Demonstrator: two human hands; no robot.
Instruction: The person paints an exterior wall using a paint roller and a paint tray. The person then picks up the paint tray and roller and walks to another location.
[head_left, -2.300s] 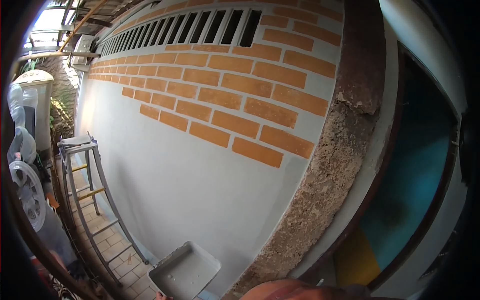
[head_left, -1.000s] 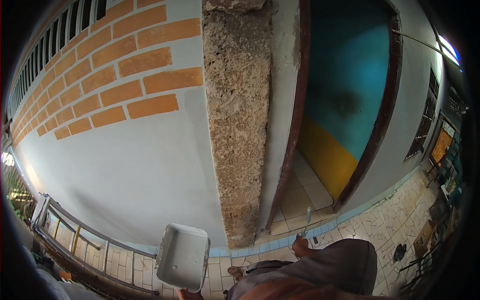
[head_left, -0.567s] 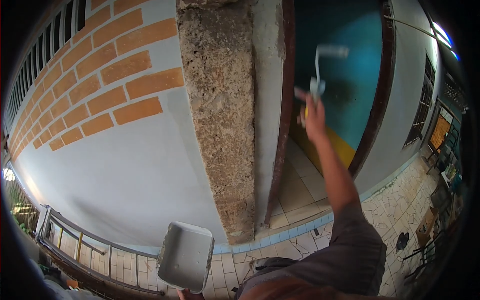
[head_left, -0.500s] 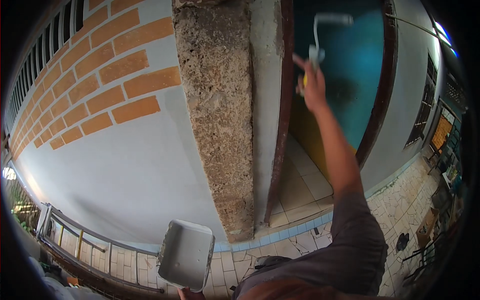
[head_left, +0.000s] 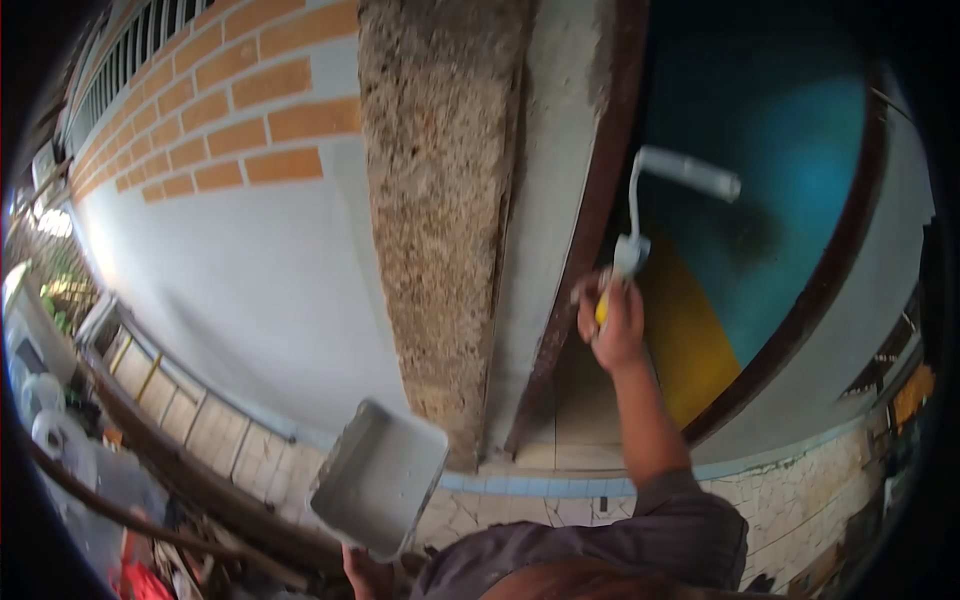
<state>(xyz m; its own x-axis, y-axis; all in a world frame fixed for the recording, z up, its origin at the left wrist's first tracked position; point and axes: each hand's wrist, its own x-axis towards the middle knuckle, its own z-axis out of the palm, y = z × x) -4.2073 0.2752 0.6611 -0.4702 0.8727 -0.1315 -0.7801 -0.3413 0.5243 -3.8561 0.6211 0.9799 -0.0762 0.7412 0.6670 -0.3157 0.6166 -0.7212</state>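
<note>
My right hand [head_left: 614, 325] is wrapped round the yellow-and-white handle of a paint roller [head_left: 690, 172]. The roller is raised in front of the doorway, its bare-looking frame end pointing right. Low in the view, my left hand [head_left: 367, 572] grips the lower edge of a grey paint tray [head_left: 382, 475], which is tilted and has a little pale paint in it. The tray hangs in front of the foot of the grey wall [head_left: 270, 270], left of the rough, unpainted pillar [head_left: 436, 215].
Orange painted bricks [head_left: 285, 82] run across the upper wall. A ladder [head_left: 180, 385] stands low at the left, beside plastic containers [head_left: 110, 490]. A dark red door frame [head_left: 583, 240] surrounds the blue-and-yellow doorway wall [head_left: 780, 235]. Tiles [head_left: 800, 490] cover the floor.
The view has swung right from the brick-patterned wall, then slightly back left. My right arm has come up with the roller, which now sits lower than half a second ago. The tray remains in my left hand.
</note>
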